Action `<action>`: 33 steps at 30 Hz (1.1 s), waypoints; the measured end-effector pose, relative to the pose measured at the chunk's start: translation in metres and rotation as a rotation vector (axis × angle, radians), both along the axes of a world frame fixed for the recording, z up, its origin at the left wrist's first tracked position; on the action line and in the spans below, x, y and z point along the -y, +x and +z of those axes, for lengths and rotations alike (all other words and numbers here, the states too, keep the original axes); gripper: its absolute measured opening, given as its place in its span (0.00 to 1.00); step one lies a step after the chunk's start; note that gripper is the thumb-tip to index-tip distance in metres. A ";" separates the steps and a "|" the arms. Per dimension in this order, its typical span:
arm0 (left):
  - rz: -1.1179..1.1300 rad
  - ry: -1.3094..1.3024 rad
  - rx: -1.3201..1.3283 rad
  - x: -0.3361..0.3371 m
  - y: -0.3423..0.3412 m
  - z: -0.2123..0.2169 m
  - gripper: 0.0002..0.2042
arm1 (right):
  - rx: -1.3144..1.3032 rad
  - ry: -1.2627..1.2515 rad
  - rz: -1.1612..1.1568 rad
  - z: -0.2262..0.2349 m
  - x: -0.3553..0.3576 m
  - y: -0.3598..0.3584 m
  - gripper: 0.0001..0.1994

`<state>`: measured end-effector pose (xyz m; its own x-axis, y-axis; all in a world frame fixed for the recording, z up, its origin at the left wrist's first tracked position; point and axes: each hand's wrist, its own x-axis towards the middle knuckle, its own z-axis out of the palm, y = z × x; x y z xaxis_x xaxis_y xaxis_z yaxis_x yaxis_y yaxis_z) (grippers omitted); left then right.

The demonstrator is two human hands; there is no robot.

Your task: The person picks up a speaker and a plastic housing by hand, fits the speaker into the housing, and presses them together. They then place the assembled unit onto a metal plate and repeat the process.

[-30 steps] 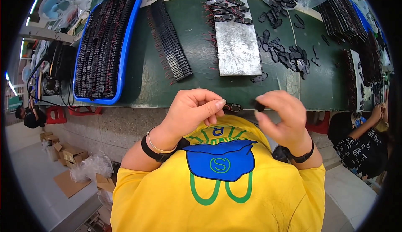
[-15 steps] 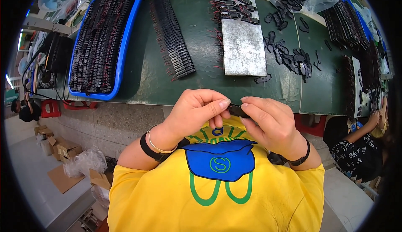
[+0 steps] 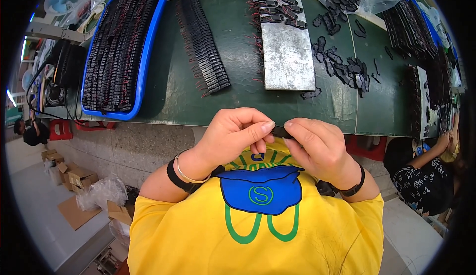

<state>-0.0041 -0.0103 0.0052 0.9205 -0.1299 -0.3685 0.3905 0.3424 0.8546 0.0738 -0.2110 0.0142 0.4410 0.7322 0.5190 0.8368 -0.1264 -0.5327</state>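
My left hand [image 3: 240, 130] and my right hand [image 3: 317, 145] meet in front of my chest, by the table's near edge. Between their fingertips is a small black plastic part [image 3: 281, 132], mostly hidden by the fingers. Both hands are closed in a pinch on it, thumb against forefinger. Beyond them, a silvery metal plate [image 3: 287, 59] lies on the green table [image 3: 238, 106]. Several black modules with red wires [image 3: 270, 11] rest on its far end. Loose flat black pieces [image 3: 347, 71] are scattered to the right of the plate.
A long row of black modules [image 3: 206, 44] with red wires lies left of the plate. Further left, a blue tray [image 3: 110, 113] is packed with similar rows. A plastic bag [image 3: 379, 0] lies at the far right. Another person [image 3: 421, 181] works at the right.
Both hands have shifted very slightly, and less of the black part shows between my fingers. Everything on the table lies as before.
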 end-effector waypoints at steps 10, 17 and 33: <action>0.020 0.310 0.298 0.003 -0.006 0.002 0.06 | -0.018 0.086 0.028 -0.004 -0.003 0.000 0.17; 0.068 0.612 0.730 -0.002 -0.005 0.004 0.07 | -0.560 0.180 0.094 -0.005 -0.001 0.008 0.14; 0.015 0.411 0.578 0.003 0.001 0.001 0.11 | -0.210 0.238 0.173 -0.015 -0.003 0.011 0.11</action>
